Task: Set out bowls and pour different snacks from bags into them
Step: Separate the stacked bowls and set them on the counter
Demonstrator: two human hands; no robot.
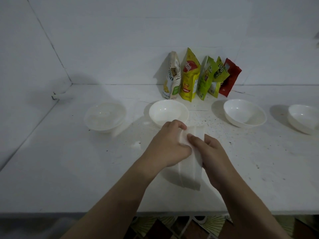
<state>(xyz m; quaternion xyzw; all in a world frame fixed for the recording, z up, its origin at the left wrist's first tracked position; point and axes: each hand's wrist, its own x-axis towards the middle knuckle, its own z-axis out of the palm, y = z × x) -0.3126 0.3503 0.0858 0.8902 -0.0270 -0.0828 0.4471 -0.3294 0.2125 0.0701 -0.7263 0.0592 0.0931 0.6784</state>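
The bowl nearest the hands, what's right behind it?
Behind that bowl five snack bags stand upright against the wall, from cream to red. The bowl's rim hides the foot of the cream bag.

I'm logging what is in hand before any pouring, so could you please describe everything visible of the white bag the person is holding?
The white bag is long, flat and plain, with lengthwise folds or seams; its material cannot be told. It lies lengthwise on the white table, just before the second bowl. The left hand and right hand pinch its far end; whether it is open cannot be told.
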